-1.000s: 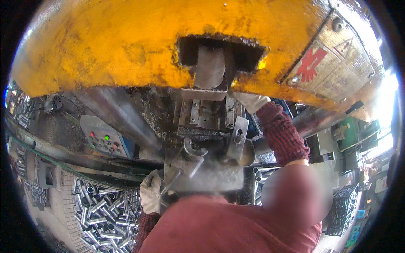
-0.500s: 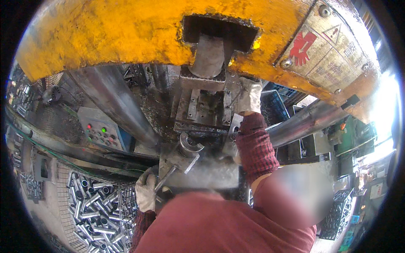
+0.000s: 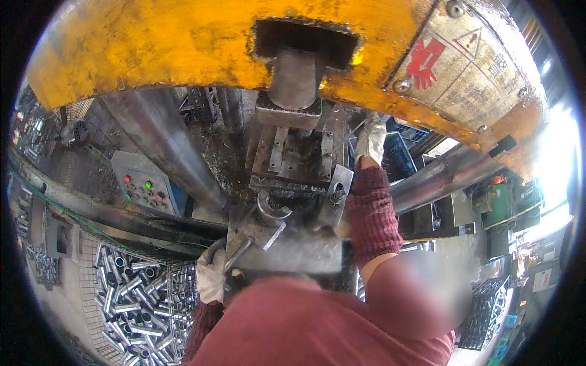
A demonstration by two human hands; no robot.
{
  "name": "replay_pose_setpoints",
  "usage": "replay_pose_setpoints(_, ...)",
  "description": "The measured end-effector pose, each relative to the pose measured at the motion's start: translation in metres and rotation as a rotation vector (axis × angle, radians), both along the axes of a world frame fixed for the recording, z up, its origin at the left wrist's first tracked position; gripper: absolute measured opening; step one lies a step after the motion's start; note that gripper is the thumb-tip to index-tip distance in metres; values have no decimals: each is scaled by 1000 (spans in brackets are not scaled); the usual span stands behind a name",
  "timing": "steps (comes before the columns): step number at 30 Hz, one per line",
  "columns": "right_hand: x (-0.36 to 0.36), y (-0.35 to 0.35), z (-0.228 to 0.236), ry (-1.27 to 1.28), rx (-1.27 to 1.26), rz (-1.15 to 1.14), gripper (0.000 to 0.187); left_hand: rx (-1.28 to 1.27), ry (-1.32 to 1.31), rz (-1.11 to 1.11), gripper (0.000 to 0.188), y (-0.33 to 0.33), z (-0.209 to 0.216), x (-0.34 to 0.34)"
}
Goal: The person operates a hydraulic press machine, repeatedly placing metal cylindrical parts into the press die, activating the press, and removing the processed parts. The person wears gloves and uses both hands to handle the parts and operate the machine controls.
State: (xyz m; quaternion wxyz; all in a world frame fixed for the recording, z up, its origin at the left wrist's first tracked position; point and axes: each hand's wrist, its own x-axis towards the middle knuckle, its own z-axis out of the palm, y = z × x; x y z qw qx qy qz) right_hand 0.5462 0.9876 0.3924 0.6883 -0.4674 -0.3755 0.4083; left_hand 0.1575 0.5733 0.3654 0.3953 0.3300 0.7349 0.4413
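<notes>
My left hand (image 3: 210, 276), in a pale work glove, is closed around the lower end of a metal rod (image 3: 238, 256). That rod runs up to a fixture with a C-shaped metal cradle (image 3: 268, 210) on a steel plate. My right hand (image 3: 371, 139), also gloved, reaches forward beside the right side of the die block (image 3: 299, 152). Its fingers look curled near a thin dark rod-like piece, partly hidden under the yellow beam, so what they hold is unclear. Above the die block, a round steel ram (image 3: 295, 79) comes down to a square block.
A yellow press beam (image 3: 183, 49) crosses the top, with slanted steel columns (image 3: 162, 140) below. A control box (image 3: 146, 183) with lit buttons stands left. A wire basket (image 3: 88, 299) holds several metal tubes (image 3: 131, 305). Blue crates (image 3: 400, 155) sit beyond my right hand.
My right hand has shifted slightly forward and away from the die block, uncovering more of the slotted metal plate by my forearm. My left hand stays at the rod. The view has shifted a little.
</notes>
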Motion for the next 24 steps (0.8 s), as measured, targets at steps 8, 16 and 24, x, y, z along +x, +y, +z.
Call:
replay_pose_setpoints(8,-9,26,10,-188,58,147,37,-19,-69,-1,53,5,4,9)
replay_pose_setpoints(16,-28,13,8,141,42,129,44,-36,-93,34,54,16,10,10)
replay_pose_setpoints(24,-34,17,-11,-20,141,125,46,-22,-186,41,50,11,11,11)
